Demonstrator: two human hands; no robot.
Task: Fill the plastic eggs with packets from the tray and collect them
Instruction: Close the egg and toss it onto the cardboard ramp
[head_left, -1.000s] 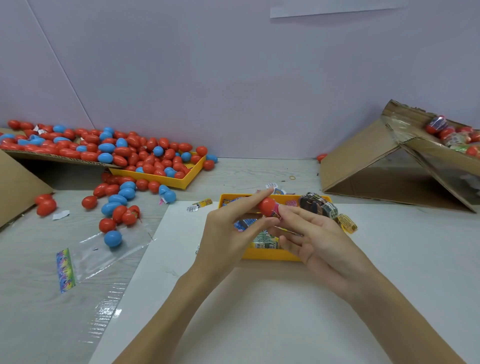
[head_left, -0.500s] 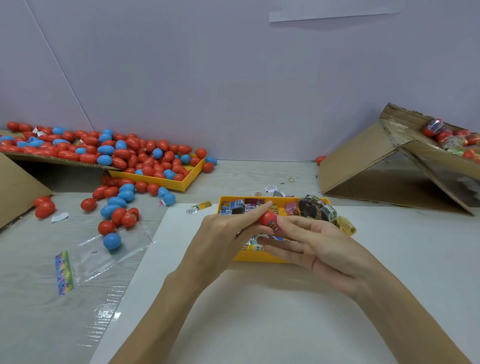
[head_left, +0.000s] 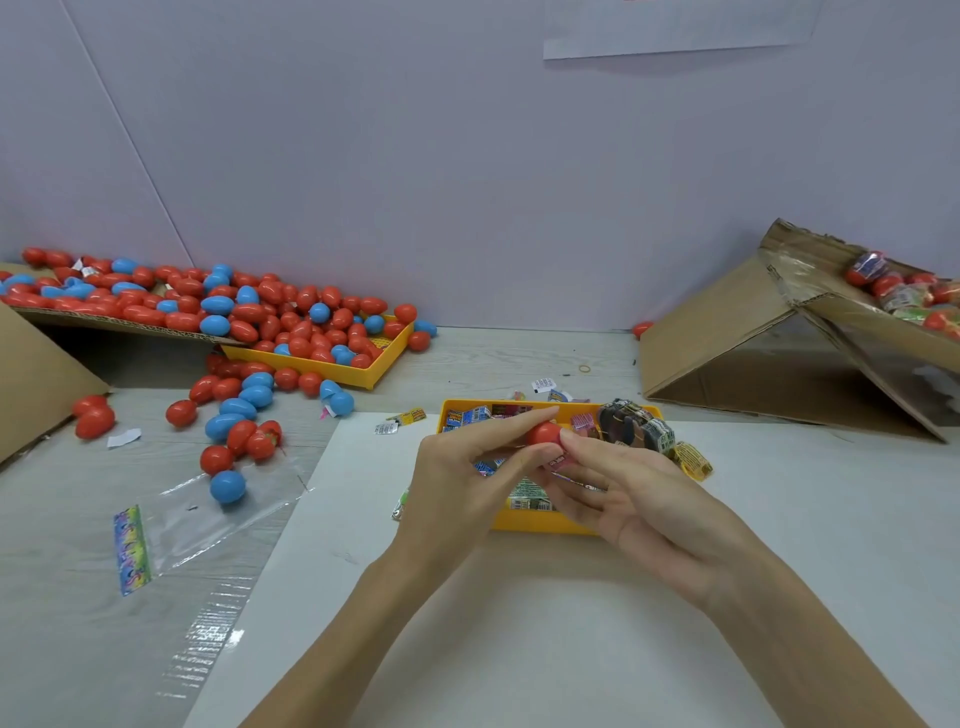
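Red egg (head_left: 544, 433) pinched by both hands over packet tray (head_left: 540, 524); loose eggs (head_left: 228, 426) left.

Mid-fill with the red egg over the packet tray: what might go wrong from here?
1. A pink packet sticks out below the red egg; closing may pinch it.
2. The left hand and right hand hold the egg only at the fingertips, so it could slip into the yellow tray.
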